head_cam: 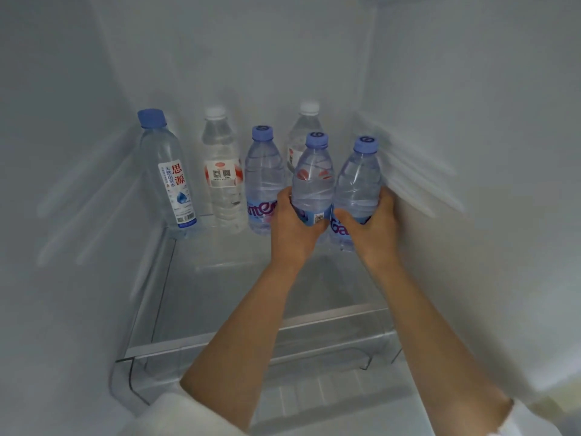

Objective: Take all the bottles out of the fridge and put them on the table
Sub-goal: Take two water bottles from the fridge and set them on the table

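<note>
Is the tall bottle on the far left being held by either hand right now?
No, the tall bottle stands alone on the glass shelf, while the left hand and right hand each grip another bottle.

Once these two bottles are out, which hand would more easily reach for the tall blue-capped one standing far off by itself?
Probably the left hand. The tall blue-capped bottle stands at the shelf's far left, on that hand's side. The right hand is against the fridge's right wall and would have to cross over the bottles between.
</note>
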A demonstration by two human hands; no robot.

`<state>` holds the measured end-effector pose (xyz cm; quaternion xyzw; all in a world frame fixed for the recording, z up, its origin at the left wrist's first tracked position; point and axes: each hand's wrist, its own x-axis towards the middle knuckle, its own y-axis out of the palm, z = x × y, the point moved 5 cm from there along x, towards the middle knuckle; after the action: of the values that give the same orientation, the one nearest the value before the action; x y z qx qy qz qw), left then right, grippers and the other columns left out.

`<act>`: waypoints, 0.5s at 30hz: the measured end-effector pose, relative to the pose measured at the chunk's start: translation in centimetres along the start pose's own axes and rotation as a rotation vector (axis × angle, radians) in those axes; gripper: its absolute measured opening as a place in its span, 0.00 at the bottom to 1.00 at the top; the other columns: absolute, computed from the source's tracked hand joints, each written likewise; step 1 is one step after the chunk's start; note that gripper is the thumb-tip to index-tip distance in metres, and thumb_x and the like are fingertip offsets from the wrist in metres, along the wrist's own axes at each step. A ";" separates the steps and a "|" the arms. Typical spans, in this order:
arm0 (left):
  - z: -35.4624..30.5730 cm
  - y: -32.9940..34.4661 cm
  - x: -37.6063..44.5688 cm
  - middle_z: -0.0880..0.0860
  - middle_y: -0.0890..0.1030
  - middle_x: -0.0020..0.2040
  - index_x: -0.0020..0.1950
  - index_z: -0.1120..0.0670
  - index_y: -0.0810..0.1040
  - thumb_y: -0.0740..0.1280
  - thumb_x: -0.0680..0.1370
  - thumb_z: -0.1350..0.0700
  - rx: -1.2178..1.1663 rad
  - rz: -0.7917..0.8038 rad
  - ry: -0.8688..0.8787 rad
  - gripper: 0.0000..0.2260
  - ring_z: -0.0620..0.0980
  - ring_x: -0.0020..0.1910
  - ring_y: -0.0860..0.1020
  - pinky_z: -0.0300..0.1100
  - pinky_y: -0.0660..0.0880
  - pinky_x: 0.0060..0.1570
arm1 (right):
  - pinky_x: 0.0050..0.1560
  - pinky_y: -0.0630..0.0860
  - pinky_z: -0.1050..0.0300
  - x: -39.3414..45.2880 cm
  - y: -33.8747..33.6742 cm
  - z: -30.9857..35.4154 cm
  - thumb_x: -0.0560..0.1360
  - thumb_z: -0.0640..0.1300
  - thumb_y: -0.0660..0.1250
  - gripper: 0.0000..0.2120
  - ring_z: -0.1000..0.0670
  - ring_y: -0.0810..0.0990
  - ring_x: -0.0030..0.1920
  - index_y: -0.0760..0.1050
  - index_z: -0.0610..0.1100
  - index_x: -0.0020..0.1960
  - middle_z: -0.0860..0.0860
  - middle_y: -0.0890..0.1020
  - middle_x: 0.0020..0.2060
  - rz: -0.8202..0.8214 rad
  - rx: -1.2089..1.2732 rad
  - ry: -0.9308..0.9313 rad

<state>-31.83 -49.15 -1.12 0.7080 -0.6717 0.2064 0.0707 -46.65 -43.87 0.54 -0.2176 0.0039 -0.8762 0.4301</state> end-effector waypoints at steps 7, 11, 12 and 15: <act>-1.1 -1.5 -2.2 0.42 0.78 0.50 0.60 0.50 0.72 0.82 0.61 0.53 0.126 -0.082 -0.056 0.32 0.43 0.47 0.78 0.38 0.76 0.47 | 0.45 0.77 0.65 -1.2 -1.2 0.4 0.62 0.43 0.80 0.27 0.52 0.81 0.46 0.73 0.43 0.56 0.53 0.81 0.47 -0.053 0.020 -0.005; -1.7 -2.9 -4.7 0.43 0.81 0.48 0.59 0.48 0.75 0.82 0.59 0.51 0.134 -0.133 -0.055 0.30 0.45 0.46 0.80 0.44 0.79 0.49 | 0.50 0.80 0.52 -3.6 -2.0 1.1 0.62 0.44 0.80 0.23 0.53 0.82 0.47 0.74 0.49 0.53 0.51 0.82 0.48 -0.047 0.066 -0.021; -2.0 -3.3 -5.4 0.43 0.81 0.48 0.58 0.47 0.75 0.82 0.59 0.50 0.128 -0.146 -0.053 0.30 0.45 0.47 0.80 0.46 0.79 0.50 | 0.50 0.80 0.53 -4.2 -2.4 1.4 0.62 0.44 0.80 0.24 0.54 0.82 0.48 0.74 0.49 0.54 0.53 0.82 0.48 -0.049 0.079 -0.033; -2.9 -4.5 -7.1 0.44 0.81 0.52 0.59 0.47 0.73 0.82 0.57 0.49 0.086 -0.165 -0.030 0.33 0.46 0.49 0.81 0.50 0.79 0.51 | 0.50 0.79 0.56 -6.2 -3.6 3.3 0.61 0.45 0.81 0.28 0.56 0.81 0.50 0.72 0.50 0.57 0.60 0.80 0.48 -0.082 0.098 -0.066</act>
<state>-28.04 -41.10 -0.39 0.7662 -0.6027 0.2179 0.0468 -44.80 -36.31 1.87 -0.2250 -0.0623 -0.8844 0.4040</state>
